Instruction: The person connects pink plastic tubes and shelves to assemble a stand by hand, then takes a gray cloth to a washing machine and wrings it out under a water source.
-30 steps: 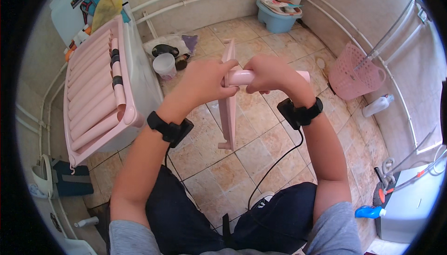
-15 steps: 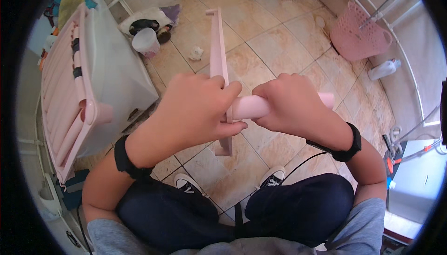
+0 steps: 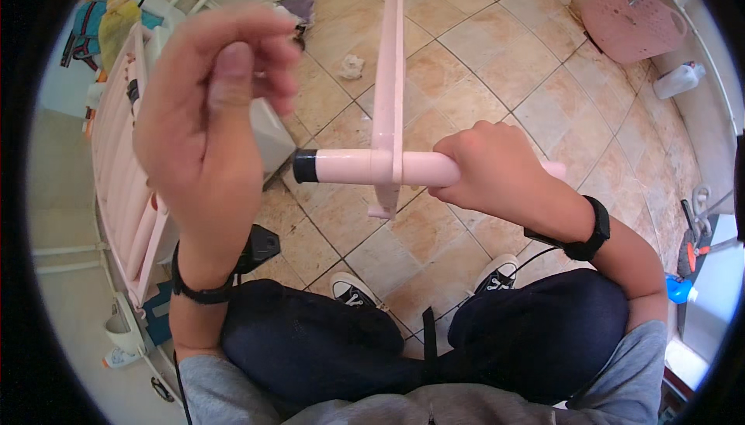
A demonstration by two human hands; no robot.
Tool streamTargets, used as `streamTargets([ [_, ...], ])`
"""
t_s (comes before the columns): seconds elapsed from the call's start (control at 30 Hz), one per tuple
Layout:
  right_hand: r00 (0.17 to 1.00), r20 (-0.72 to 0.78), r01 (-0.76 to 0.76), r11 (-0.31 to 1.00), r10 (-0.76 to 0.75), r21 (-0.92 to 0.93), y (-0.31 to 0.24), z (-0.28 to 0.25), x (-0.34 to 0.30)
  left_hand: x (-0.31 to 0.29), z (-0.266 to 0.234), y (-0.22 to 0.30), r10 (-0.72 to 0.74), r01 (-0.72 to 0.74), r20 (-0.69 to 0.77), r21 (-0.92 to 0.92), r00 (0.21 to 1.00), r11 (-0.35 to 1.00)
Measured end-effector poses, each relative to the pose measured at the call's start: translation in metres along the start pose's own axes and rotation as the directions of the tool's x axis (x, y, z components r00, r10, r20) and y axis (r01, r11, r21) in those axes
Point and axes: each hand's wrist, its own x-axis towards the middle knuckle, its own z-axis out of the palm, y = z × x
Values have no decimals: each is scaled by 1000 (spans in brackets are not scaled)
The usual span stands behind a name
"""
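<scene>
My right hand [image 3: 497,169] is wrapped round a pale pink tube [image 3: 348,167], which lies crosswise in front of my knees. A black end cap [image 3: 305,166] covers its left end. The tube passes through a long, flat pink frame piece [image 3: 388,76] that points away from me, with short pegs at its ends. Raised at the left, my left hand [image 3: 198,115] is off the tube, somewhat blurred. Its fingers are loosely bent and apart from the thumb, with nothing visible in them.
A pink panel [image 3: 120,184] with several tubes leans at the left, beside a whitish bin. Far right stand a pink perforated basket [image 3: 632,18] and a white bottle [image 3: 679,80]. A crumpled white scrap [image 3: 351,67] lies on the tiled floor [image 3: 481,60].
My left hand has let go of the frame piece and risen up and left, uncovering the tube's black-capped end. My right hand keeps its grip. The view has shifted a little.
</scene>
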Motion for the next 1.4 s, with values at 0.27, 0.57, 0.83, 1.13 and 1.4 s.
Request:
streamTargets([
  [0.27,998,65,23,997,-19,-72,-8,3,-1,-7,17,-18,-288,329,159,-425,944,843],
  [0.57,999,-2,-47,993,47,-108,-12,-2,-4,-19,42,4,40,-172,573,178,819,969],
  [0.83,999,35,-26,996,29,-87,-16,1,-2,-38,55,-21,39,-348,676,328,736,878],
  [1.13,909,409,69,996,-84,51,24,61,-24,-96,97,-39,24,-427,850,240,526,872],
  [1.4,825,563,22,998,-54,64,25,69,-20,-88,112,-60,110,-374,927,35,359,927],
])
